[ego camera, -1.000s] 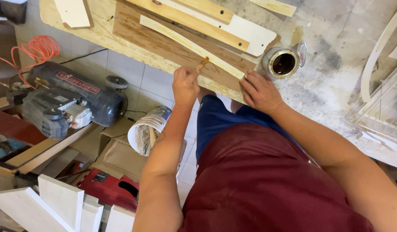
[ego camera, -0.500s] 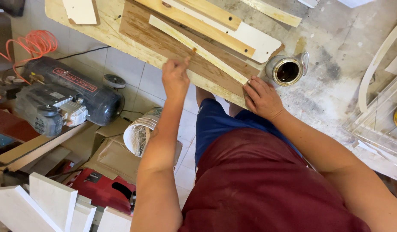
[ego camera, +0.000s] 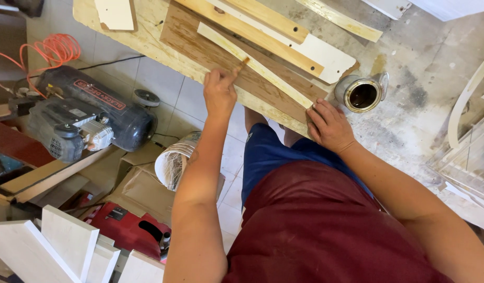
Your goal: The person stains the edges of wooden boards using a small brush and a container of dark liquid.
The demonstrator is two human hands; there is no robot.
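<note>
Overhead view of a person in a dark red shirt (ego camera: 326,225) and blue shorts (ego camera: 268,152) standing at a plywood worktop (ego camera: 147,42). The left hand (ego camera: 219,94) is closed around a small brush (ego camera: 241,64), pinched between thumb and fingers, with the brush tip resting on a narrow pale wood strip (ego camera: 252,64) that lies diagonally across a dark brown board (ego camera: 200,42) on the worktop. The right hand (ego camera: 330,126) lies flat and open, fingers spread, pressing on the near end of the same strip at the worktop's edge. Just beyond the right hand stands an open metal can (ego camera: 363,94) holding dark liquid, set on a stained grey surface (ego camera: 420,78). Farther across the worktop lie a long light timber batten (ego camera: 252,34) and a white painted board (ego camera: 320,52), side by side and overlapping the brown board. On the tiled floor to the person's left sit a dark air compressor (ego camera: 90,120) with a coiled orange hose (ego camera: 51,50), a white bucket (ego camera: 174,162) on cardboard boxes (ego camera: 142,188), a red power tool (ego camera: 127,225), and several white panels (ego camera: 58,246) near the lower edge. A white wire rack (ego camera: 470,167) lies at far right.
</note>
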